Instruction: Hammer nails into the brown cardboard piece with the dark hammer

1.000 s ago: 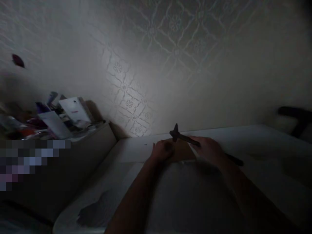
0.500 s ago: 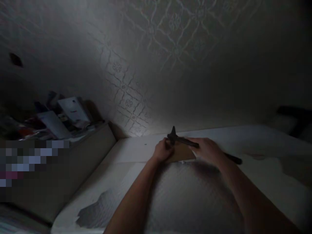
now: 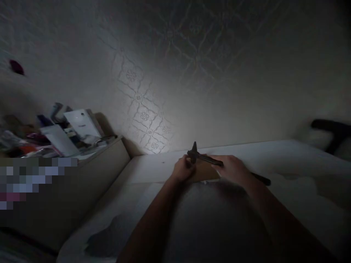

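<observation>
At the back of the white surface (image 3: 152, 170), close to the patterned wall (image 3: 197, 98), two bare hands work around one hammer (image 3: 210, 159) and one brown board (image 3: 205, 173). The right hand (image 3: 235, 170) has its grip closed around the hammer's handle, partway along; the dark butt sticks out beyond the wrist. The left hand (image 3: 182, 170) lies at the board's left side with fingers curled — whether its grip pinches anything, I cannot tell.

The hammer's long axis slopes gently, head to the left and slightly higher, butt to the right and lower. Its head sits over the board, beside the left fingers, with one pointed end aimed up and the other end down.

One grey patch (image 3: 105, 237) marks the near left of the surface. On the cabinet (image 3: 106, 179) at left, among clutter, are two white boxes (image 3: 82, 122); one carries small marks — too blurred to read. One dark red thing (image 3: 16, 67) shows against the wall, and one black object (image 3: 333, 128) at far right.
</observation>
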Tool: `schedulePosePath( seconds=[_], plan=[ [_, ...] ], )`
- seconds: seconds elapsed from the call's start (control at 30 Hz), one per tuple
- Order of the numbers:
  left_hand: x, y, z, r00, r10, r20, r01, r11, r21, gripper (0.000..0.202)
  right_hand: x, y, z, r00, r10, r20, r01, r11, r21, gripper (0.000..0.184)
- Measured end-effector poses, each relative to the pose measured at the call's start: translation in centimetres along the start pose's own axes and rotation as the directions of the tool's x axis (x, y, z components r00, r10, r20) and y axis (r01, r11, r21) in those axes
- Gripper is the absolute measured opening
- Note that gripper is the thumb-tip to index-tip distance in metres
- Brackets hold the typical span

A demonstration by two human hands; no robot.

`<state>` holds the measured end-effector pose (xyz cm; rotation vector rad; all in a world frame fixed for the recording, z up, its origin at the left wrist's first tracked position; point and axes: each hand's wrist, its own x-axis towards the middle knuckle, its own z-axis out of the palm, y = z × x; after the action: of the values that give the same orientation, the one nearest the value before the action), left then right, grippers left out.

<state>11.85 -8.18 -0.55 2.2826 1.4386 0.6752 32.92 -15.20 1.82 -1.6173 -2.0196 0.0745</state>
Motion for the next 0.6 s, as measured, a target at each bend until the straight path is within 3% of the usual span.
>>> schedulePosePath(
  seconds=[0.6],
  plan=[
    [-0.03,-0.05,0.26,0.999,0.002,-0.04,-0.007,0.994,-0.109,0.037,0.02,0.15,0.25,0.999,0.029,0.013,-0.029,0.999,-0.024,0.043]
  ],
)
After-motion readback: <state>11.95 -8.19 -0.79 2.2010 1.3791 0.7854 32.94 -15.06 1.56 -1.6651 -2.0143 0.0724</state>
